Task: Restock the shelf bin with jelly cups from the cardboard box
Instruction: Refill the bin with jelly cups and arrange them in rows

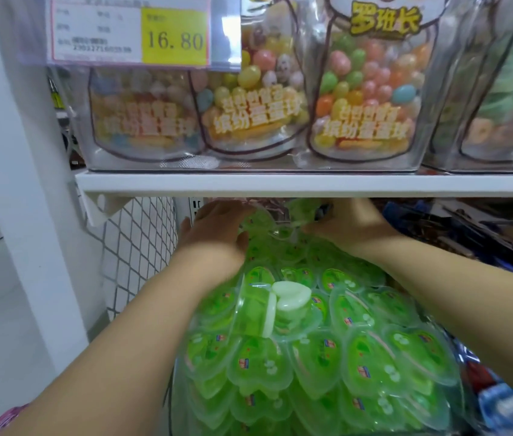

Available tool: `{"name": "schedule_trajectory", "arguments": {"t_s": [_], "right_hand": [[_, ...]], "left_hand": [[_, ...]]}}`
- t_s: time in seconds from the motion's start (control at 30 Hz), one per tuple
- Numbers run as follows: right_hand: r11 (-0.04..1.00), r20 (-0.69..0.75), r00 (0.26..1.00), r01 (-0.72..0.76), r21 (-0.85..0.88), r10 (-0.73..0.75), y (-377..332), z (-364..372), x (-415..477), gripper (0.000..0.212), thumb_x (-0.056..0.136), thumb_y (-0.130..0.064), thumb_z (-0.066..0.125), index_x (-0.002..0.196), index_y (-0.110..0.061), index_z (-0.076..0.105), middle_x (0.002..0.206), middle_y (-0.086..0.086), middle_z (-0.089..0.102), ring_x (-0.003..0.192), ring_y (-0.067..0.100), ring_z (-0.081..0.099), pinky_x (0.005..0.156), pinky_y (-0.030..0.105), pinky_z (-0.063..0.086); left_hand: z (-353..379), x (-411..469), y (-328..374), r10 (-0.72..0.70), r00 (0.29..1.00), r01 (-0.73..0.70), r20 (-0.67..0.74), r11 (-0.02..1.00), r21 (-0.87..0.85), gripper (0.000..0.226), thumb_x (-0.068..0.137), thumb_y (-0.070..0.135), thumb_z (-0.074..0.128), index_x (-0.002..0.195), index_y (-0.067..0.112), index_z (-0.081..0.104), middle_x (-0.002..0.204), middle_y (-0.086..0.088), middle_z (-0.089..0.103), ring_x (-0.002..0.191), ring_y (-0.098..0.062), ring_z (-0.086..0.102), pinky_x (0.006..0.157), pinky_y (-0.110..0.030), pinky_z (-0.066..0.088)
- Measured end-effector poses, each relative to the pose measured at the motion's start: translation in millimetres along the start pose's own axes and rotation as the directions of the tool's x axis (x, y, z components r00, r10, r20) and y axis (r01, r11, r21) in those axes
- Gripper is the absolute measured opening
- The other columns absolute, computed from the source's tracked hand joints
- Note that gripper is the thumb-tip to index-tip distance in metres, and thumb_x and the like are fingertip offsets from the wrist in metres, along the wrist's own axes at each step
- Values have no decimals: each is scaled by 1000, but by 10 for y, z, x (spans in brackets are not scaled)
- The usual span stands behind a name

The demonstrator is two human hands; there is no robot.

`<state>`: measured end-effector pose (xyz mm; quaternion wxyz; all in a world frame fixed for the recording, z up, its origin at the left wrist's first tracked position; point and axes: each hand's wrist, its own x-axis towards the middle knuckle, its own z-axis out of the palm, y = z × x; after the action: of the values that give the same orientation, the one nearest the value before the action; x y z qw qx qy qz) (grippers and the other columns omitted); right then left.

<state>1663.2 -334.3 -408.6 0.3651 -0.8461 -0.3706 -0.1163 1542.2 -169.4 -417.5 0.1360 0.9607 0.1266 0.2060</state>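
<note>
Several green heart-shaped jelly cups (318, 360) fill a clear shelf bin (175, 366) heaped to the top, below a white shelf board. One cup (289, 298) lies on its side on the heap, pale base showing. My left hand (217, 231) reaches deep under the shelf, its fingers on green cups at the back of the bin. My right hand (346, 225) is beside it at the back, fingers curled among the cups there; fingertips are hidden and blurred. The cardboard box is not in view.
The white shelf board (280, 184) runs just above both hands. On it stand clear tubs of coloured candy eggs (365, 99) and a price tag (129, 29) reading 16.80. A white wire mesh panel (135, 247) is left of the bin. Dark blue packets (456, 231) lie to the right.
</note>
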Motion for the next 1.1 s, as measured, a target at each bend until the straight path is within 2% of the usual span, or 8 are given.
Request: {"name": "schedule_trajectory", "arguments": {"t_s": [0.1, 0.2, 0.27, 0.43, 0.53, 0.63, 0.83, 1.1], "right_hand": [[996, -31, 998, 54, -76, -56, 21, 119, 97, 48, 73, -14, 77, 117, -13, 58, 109, 12, 63, 98, 28, 60, 87, 45, 49], [965, 12, 993, 120, -231, -121, -3, 148, 134, 52, 78, -18, 73, 126, -10, 54, 123, 11, 58, 112, 28, 54, 96, 37, 43], [963, 38, 990, 143, -230, -138, -7, 161, 133, 45, 79, -14, 72, 121, -10, 58, 119, 9, 59, 107, 24, 56, 92, 33, 44], [975, 116, 984, 152, -160, -134, 5, 177, 112, 34, 78, -6, 72, 111, -9, 65, 108, 5, 63, 99, 20, 61, 90, 36, 49], [971, 120, 981, 174, -166, -155, 3, 165, 113, 37, 79, -5, 70, 116, -9, 64, 116, 5, 61, 106, 19, 58, 93, 29, 46], [961, 156, 975, 188, -202, -158, 11, 162, 132, 43, 83, -5, 66, 124, -13, 60, 124, 3, 56, 108, 17, 56, 86, 14, 38], [963, 170, 973, 188, -192, -156, 9, 154, 138, 39, 85, 0, 61, 123, -11, 61, 126, 8, 57, 110, 22, 56, 88, 18, 39], [970, 183, 971, 182, -164, -151, 0, 140, 106, 44, 84, 3, 58, 125, -12, 60, 128, 5, 56, 111, 18, 55, 80, 5, 33]], "left_hand": [[-26, 54, 5, 12, 991, -29, 134, 992, 123, 51, 99, 28, 39, 145, 43, 24, 156, 16, 15, 145, -13, 7, 117, -49, 9], [-35, 70, 8, 20, 980, -47, 196, 990, 134, 49, 100, 28, 36, 145, 43, 22, 157, 18, 9, 146, -11, 2, 117, -50, 4], [-23, 76, 10, 16, 977, -45, 212, 990, 130, 48, 100, 28, 36, 145, 42, 24, 157, 18, 10, 146, -11, 2, 117, -50, 5], [-10, 93, 21, -2, 978, -30, 208, 988, 151, 49, 100, 27, 37, 145, 40, 25, 157, 16, 10, 146, -13, 3, 116, -52, 4], [10, 93, 6, -5, 977, -29, 212, 987, 159, 50, 100, 26, 37, 146, 41, 23, 157, 17, 9, 146, -14, 3, 116, -53, 3], [27, 92, -2, -11, 977, -24, 212, 986, 162, 51, 100, 25, 36, 146, 42, 21, 157, 17, 7, 146, -14, 3, 116, -54, 4], [20, 87, -28, -16, 980, -16, 199, 987, 160, 52, 100, 22, 36, 146, 42, 21, 157, 17, 9, 146, -13, 3, 116, -54, 5], [36, 82, -23, -16, 982, -13, 188, 989, 150, 51, 100, 22, 36, 145, 41, 23, 157, 17, 10, 145, -12, 3, 117, -53, 5]]}}
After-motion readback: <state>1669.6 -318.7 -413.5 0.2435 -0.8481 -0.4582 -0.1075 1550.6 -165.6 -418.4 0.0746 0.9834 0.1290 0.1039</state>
